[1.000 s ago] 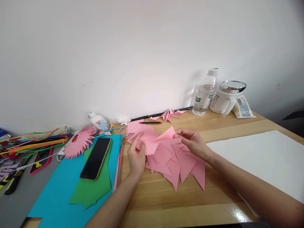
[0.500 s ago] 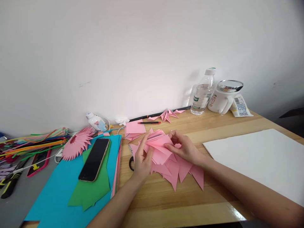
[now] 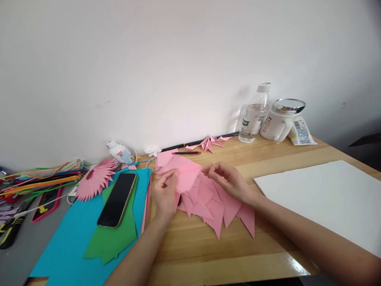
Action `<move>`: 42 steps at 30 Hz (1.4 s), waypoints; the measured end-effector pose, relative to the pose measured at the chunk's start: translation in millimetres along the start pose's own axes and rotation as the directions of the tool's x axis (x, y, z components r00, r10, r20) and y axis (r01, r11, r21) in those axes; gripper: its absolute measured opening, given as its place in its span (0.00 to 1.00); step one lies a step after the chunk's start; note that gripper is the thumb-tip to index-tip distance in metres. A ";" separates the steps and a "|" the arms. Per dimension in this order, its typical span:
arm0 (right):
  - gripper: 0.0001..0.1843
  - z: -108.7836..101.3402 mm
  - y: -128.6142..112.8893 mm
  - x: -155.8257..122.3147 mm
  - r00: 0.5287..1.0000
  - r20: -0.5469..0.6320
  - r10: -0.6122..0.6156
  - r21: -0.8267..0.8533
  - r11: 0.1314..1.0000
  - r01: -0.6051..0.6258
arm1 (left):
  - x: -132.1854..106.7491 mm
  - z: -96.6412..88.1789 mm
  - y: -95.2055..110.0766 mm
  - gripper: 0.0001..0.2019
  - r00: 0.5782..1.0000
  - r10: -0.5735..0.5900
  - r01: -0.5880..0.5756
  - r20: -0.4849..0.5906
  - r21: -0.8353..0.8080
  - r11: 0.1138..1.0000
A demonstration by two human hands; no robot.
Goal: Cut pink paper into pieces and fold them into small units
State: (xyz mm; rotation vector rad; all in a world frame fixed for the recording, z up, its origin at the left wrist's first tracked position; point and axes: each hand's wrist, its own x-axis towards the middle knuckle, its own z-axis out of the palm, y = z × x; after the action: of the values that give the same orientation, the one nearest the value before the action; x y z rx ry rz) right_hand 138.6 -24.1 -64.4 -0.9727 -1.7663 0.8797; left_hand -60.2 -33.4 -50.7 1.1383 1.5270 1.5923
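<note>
My left hand [image 3: 165, 195] pinches a pale pink sheet of paper [image 3: 188, 174] by its lower left side, tilted above the table. The sheet looks slightly blurred. My right hand [image 3: 229, 180] is beside the sheet's right corner, its thumb and fingers curled together; whether anything is between the fingertips is hidden. Below both hands lies a loose pile of pink paper pieces [image 3: 216, 216], several with pointed corners. A dark bit of a scissors handle [image 3: 179, 200] shows at the pile's left edge.
Left of the pile, a black phone [image 3: 117, 200] rests on green paper [image 3: 111, 242] over blue sheets [image 3: 71, 234]. A folded pink paper ring [image 3: 97, 178] lies behind. Along the wall stand a water bottle [image 3: 254, 115] and white mug [image 3: 275, 125]. A white board [image 3: 324, 198] lies right.
My left hand has moved left, carrying a pink sheet away from the pile. The fanned pieces that were between my hands now lie on the pile. My right hand has barely moved.
</note>
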 end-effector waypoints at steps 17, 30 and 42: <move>0.19 5.3 17.8 0.3 0.850 0.283 -0.444 -0.291 0.805 0.518 | 9.5 -3.0 0.8 0.10 0.980 -0.003 -0.007 -0.197 -0.050 0.999; 0.11 -25.6 31.2 16.9 0.941 -0.140 0.308 -0.264 0.904 -0.335 | 11.7 -4.3 -15.4 0.11 0.998 0.037 -0.039 -0.042 -0.057 0.998; 0.45 -22.1 -8.8 15.2 0.799 0.117 0.590 -0.677 0.636 -0.371 | 9.4 -2.1 -17.4 0.11 0.991 0.118 -0.120 -0.068 -0.027 0.992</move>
State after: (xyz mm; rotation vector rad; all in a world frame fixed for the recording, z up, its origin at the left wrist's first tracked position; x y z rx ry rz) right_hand 152.8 -11.1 -43.7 -1.9223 -2.1899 0.8136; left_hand -67.9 -23.9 -66.4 1.1894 1.4954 1.7435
